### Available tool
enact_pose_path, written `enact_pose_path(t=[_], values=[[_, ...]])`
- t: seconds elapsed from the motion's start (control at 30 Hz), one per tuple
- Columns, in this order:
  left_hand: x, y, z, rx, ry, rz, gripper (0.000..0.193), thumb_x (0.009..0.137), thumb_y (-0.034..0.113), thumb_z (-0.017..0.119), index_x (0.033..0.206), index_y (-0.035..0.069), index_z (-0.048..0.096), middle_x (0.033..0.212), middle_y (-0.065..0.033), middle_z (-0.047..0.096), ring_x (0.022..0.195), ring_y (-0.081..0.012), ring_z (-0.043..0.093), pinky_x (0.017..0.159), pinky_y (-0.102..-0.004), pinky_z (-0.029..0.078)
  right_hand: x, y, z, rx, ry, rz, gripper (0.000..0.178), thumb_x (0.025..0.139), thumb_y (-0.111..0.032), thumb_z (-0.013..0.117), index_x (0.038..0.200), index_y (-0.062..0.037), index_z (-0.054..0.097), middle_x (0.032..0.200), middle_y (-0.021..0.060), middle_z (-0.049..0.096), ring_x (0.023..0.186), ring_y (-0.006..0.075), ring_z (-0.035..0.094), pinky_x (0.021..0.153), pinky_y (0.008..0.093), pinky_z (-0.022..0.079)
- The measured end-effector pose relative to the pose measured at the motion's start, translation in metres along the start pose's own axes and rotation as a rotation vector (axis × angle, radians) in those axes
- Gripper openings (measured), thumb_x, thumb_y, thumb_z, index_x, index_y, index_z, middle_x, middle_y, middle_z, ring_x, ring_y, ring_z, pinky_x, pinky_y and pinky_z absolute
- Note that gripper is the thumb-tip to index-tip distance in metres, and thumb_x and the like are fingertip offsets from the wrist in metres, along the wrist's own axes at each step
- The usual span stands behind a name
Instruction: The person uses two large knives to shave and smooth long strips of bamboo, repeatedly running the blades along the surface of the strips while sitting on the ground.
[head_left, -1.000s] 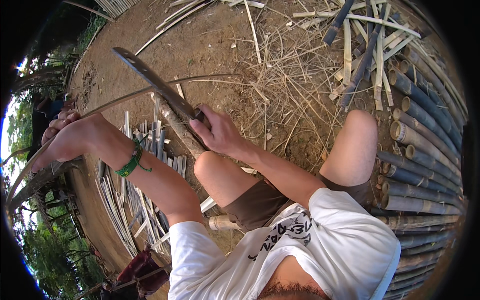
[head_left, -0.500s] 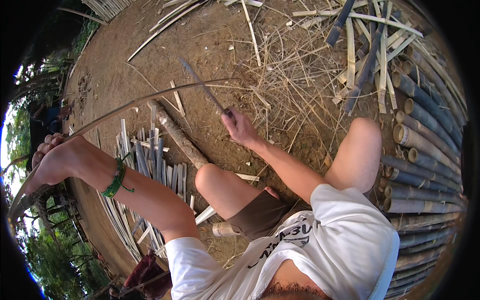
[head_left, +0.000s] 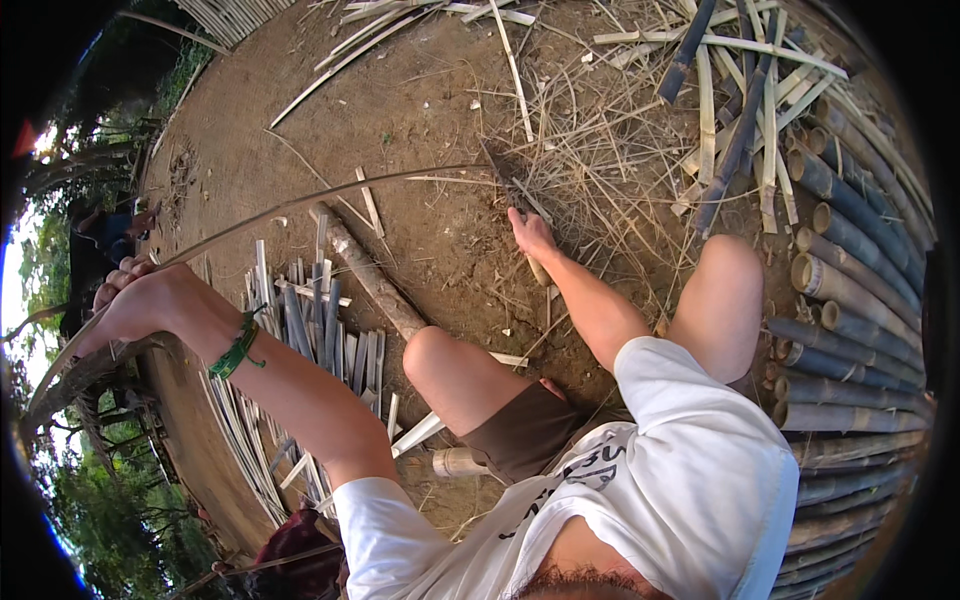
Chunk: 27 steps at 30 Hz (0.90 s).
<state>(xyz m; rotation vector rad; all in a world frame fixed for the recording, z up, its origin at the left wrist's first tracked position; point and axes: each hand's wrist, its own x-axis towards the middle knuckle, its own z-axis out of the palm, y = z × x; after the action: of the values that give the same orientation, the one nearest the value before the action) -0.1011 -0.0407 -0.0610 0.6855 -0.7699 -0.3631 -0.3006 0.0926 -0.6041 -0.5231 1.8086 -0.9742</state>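
Observation:
My left hand [head_left: 133,300], raised at the far left with a green band on the wrist, is closed around a long, thin bamboo strip [head_left: 300,203]. The strip bows in an arc across the ground toward the middle of the view, and its other end trails past the hand at the left rim. In my right hand [head_left: 533,236] is a knife, gripped by its wooden handle [head_left: 538,270]. The dark blade [head_left: 510,182] points up and away, close to the strip's far tip; whether they touch I cannot tell.
Between my bare knees and the strip lies a wooden log [head_left: 372,272]. Split bamboo slats [head_left: 345,350] are heaped left of it. Thin shavings [head_left: 600,150] litter the dirt ahead. Crossed bamboo pieces [head_left: 740,130] and stacked bamboo poles [head_left: 850,345] stand at the right. Another person [head_left: 115,225] is far left.
The knife has swung right, from crossing the strip partway along to beside its far tip. My left hand keeps hold of the strip, nearly in place.

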Motion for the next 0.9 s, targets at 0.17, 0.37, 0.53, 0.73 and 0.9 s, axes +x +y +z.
enact_pose_path(t=[0.17,0.37,0.53,0.73,0.9], values=[[0.005,0.001,-0.020,-0.121,-0.148,-0.052,0.074,0.092,0.076,0.008,0.057,0.013,0.026,0.047,-0.0034,0.029,0.040,-0.0157,0.026,0.039,-0.0275,0.024,-0.022,-0.042,-0.012,0.166,-0.098,0.129,0.065,0.096,-0.058,0.046,0.099,0.0061,0.059,0.067,0.0110,0.060,0.055,0.0217,0.060,0.054,0.0388,0.050],[0.034,0.016,-0.073,-0.681,-0.916,-0.321,0.075,0.082,0.080,0.035,0.060,0.010,0.052,0.048,-0.0015,0.034,0.040,-0.0138,0.033,0.043,-0.0268,0.025,-0.112,-0.052,-0.037,0.287,-0.136,0.013,0.055,0.098,-0.056,0.046,0.077,-0.0060,0.050,0.059,0.0044,0.053,0.050,0.0130,0.055,0.047,0.0330,0.048],[0.018,0.051,-0.079,-0.684,-1.056,-0.412,0.069,0.080,0.079,0.045,0.065,0.011,0.049,0.051,-0.0005,0.036,0.045,-0.0127,0.035,0.049,-0.0261,0.028,-0.181,-0.042,-0.041,0.240,-0.107,-0.103,0.054,0.098,-0.056,0.046,0.077,-0.0072,0.051,0.057,0.0010,0.051,0.047,0.0135,0.053,0.045,0.0327,0.046],[-0.018,0.070,-0.074,-0.620,-1.038,-0.446,0.085,0.047,0.093,0.065,0.073,0.016,0.043,0.052,0.0036,0.035,0.046,-0.0086,0.032,0.048,-0.0238,0.023,-0.226,-0.059,-0.040,0.154,-0.164,-0.385,0.055,0.099,-0.054,0.046,0.091,-0.0004,0.058,0.062,0.0016,0.053,0.055,0.0180,0.053,0.054,0.0362,0.043],[-0.007,0.067,-0.077,-0.700,-1.043,-0.468,0.088,0.043,0.095,0.065,0.073,0.016,0.042,0.053,0.0041,0.035,0.047,-0.0077,0.031,0.048,-0.0231,0.022,-0.190,-0.021,-0.033,0.087,-0.125,-0.375,0.054,0.098,-0.058,0.043,0.083,-0.0070,0.055,0.061,0.0002,0.051,0.049,0.0130,0.047,0.044,0.0348,0.038]])
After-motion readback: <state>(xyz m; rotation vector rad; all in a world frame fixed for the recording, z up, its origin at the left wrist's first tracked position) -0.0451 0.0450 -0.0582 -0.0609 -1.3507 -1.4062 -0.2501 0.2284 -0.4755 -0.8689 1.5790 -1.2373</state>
